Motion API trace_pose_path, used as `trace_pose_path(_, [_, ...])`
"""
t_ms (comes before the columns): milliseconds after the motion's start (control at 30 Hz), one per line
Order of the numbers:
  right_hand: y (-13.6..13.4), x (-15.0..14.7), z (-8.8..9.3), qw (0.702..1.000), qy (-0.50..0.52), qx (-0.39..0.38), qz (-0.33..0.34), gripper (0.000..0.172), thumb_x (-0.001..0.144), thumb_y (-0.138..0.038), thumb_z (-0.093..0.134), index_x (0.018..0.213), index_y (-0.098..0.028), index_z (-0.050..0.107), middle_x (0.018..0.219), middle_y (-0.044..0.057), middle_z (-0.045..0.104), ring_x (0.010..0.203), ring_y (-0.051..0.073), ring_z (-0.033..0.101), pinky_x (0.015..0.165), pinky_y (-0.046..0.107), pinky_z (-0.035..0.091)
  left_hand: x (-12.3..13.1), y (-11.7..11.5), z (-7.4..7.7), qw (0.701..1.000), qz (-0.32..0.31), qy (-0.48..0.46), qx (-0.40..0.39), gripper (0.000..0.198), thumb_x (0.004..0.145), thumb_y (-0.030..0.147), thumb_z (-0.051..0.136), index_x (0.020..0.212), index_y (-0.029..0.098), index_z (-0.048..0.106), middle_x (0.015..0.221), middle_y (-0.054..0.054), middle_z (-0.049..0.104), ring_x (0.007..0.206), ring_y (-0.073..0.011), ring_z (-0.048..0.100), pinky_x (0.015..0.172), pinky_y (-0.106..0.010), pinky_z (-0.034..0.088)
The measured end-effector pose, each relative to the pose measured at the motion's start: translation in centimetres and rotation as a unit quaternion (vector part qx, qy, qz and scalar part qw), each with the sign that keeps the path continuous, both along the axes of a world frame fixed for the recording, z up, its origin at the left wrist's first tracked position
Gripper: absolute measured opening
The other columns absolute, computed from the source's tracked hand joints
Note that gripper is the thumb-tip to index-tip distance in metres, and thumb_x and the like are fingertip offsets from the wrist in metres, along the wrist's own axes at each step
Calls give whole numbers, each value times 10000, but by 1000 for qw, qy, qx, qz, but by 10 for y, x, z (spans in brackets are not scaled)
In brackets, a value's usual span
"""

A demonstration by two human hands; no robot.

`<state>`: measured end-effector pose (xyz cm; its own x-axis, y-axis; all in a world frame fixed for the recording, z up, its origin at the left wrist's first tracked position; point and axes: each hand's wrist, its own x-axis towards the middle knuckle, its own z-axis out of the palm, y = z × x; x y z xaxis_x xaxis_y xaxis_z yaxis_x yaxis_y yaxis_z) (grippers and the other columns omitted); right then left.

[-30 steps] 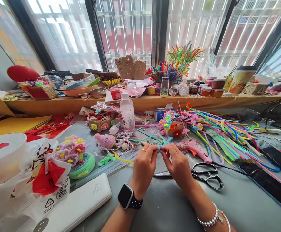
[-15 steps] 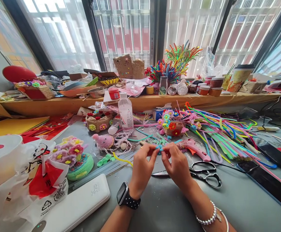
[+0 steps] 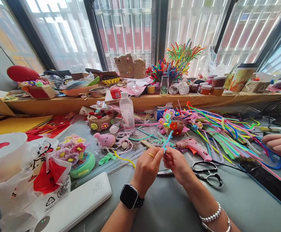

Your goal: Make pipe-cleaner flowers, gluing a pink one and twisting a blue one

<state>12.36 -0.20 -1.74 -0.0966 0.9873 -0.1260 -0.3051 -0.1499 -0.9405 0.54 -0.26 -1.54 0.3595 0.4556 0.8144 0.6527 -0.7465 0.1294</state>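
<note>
Both hands' grip on pipe cleaner (image 3: 166,143), cluttered grey table (image 3: 169,206), likely windowed workroom

a light-blue pipe cleaner (image 3: 167,140), pinched between both hands, tilts upward.

1. The left hand (image 3: 147,167) and right hand (image 3: 177,164) pinch a light blue pipe cleaner (image 3: 167,141) between them, its free end pointing up.
2. Scissors (image 3: 206,175) lie on the grey worktop (image 3: 169,206) just right of the hands.
3. A pink glue gun (image 3: 194,147) rests just behind.
4. Another person's hand (image 3: 279,145) rests at the right edge.
</note>
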Motion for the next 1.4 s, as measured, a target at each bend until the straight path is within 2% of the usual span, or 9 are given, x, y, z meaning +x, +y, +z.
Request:
trace_pose_path(100, [0, 4, 2, 997, 55, -22, 45, 228, 656, -289, 487, 531, -183, 328, 472, -81, 284, 405, 48, 201, 403, 201, 146, 1, 1, 3, 988, -1, -101, -120, 112, 762, 139, 474, 823, 166, 564, 755, -33, 623, 709, -129, 583, 653, -238, 473])
trace_pose_path(267, [-1, 4, 4, 988, -84, 120, -40, 223, 724, -362, 495, 623, -171, 441, 532, -53, 389, 452, 64, 300, 417, 198, 216, 1, 4, 10, 908, -24, -263, -325, 128, 738, 270, 514, 764, 162, 576, 714, -22, 630, 655, -127, 595, 628, -231, 487])
trace_pose_path(367, [-2, 3, 4, 960, -186, 184, -99, 248, 751, -399, 475, 653, -172, 469, 587, -28, 436, 516, 88, 371, 467, 208, 298, 0, 5, 11, 873, -55, -303, -379, 191, 715, 302, 541, 828, 159, 598, 747, -36, 634, 693, -144, 597, 649, -244, 490])
trace_pose_path(467, [-3, 3, 4, 942, -235, 207, -123, 231, 754, -391, 484, 673, -175, 471, 610, -17, 465, 555, 104, 428, 504, 212, 347, -1, 5, 13, 827, -116, -320, -448, 259, 712, 301, 542, 919, 154, 594, 792, -52, 641, 725, -161, 601, 654, -267, 499])
trace_pose_path(600, [-2, 3, 3, 942, -231, 210, -125, 210, 763, -376, 484, 723, -170, 487, 661, -2, 511, 610, 113, 484, 532, 211, 378, -2, 6, 15, 764, -174, -359, -508, 239, 696, 278, 564, 888, 137, 591, 765, -50, 658, 680, -152, 612, 649, -272, 506])
trace_pose_path(767, [-1, 4, 2, 953, -209, 198, -95, 235, 771, -386, 464, 704, -166, 513, 602, -17, 486, 547, 101, 452, 471, 203, 349, -5, 7, 17, 720, -193, -381, -548, 246, 688, 268, 580, 891, 128, 577, 741, -45, 648, 643, -145, 617, 633, -274, 507])
trace_pose_path(1033, [-4, 4, 4, 939, -238, 223, -108, 222, 768, -357, 479, 664, -165, 516, 607, -8, 498, 556, 104, 452, 495, 209, 364, -5, 8, 17, 701, -194, -384, -570, 250, 641, 278, 632, 830, 137, 548, 662, -9, 622, 611, -139, 619, 623, -273, 507])
trace_pose_path(1200, [-2, 7, 3, 955, -197, 212, -69, 221, 768, -365, 477, 668, -171, 512, 561, -34, 441, 504, 87, 406, 460, 203, 329, -8, 8, 20, 673, -190, -389, -600, 265, 594, 284, 670, 775, 134, 546, 598, -4, 624, 575, -157, 630, 591, -281, 509])
trace_pose_path(1400, [2, 9, -1, 963, -169, 203, -56, 284, 787, -406, 434, 644, -170, 501, 531, -36, 436, 472, 85, 386, 453, 213, 312, -7, 7, 23, 673, -182, -408, -590, 264, 588, 278, 675, 764, 131, 545, 578, 2, 623, 562, -158, 629, 592, -289, 512])
